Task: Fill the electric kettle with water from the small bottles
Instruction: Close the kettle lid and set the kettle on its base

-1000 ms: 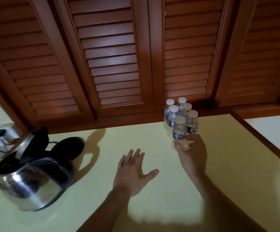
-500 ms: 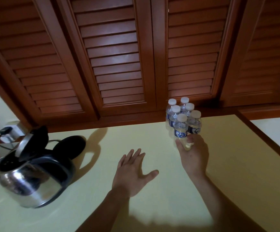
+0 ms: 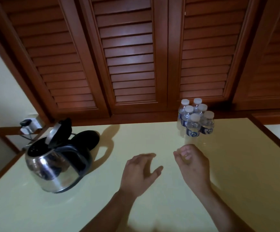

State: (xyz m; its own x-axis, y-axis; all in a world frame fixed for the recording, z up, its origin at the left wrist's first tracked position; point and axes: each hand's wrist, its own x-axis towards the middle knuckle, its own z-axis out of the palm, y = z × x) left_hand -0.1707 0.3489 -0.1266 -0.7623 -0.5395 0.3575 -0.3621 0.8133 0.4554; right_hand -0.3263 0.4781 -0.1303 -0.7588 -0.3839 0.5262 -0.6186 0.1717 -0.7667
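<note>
A steel electric kettle (image 3: 55, 166) stands on the left of the pale yellow table (image 3: 152, 206), its black lid (image 3: 59, 131) flipped up. Several small water bottles (image 3: 196, 119) with white caps and blue labels stand in a tight cluster at the table's far edge. My right hand (image 3: 192, 164) hovers a short way in front of the nearest bottle, with its fingers loosely curled and nothing in them. Over the middle of the table, between kettle and bottles, my left hand (image 3: 139, 173) is held with relaxed fingers and holds nothing.
The kettle's round black base (image 3: 85, 139) lies just behind the kettle, its cord running to a wall socket (image 3: 29, 126) at the left. Brown louvred doors (image 3: 129, 64) rise directly behind the table. A wooden rim (image 3: 276, 141) borders the right side.
My right hand has drawn back from the front bottle toward me, and its fingers have curled. My left hand's spread fingers have come closer together. The bottles and kettle stay put.
</note>
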